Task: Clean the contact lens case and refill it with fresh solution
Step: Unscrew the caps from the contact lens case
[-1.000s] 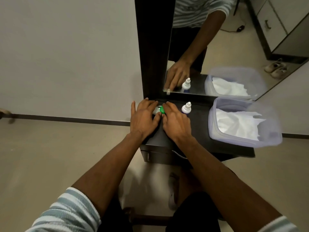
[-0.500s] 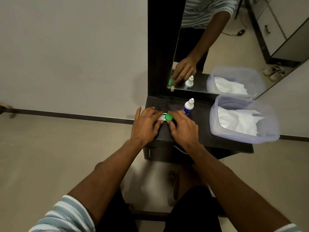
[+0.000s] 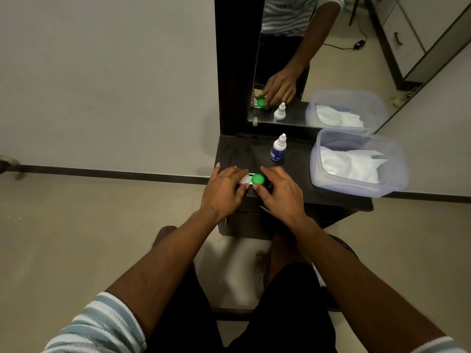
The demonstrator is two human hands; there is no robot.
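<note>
The left hand [image 3: 224,191] lies at the near left edge of the dark counter [image 3: 300,174], fingers curled around the white-capped side of the contact lens case [image 3: 252,180]. Its green cap [image 3: 258,179] sits between the two hands, and the right hand [image 3: 280,194] pinches that side with thumb and fingers. Behind them stands a small solution bottle [image 3: 277,149], white nozzle up, with a blue label whose writing is too small to read. At the far right sits a translucent plastic tub [image 3: 356,186] holding white tissue [image 3: 351,163].
</note>
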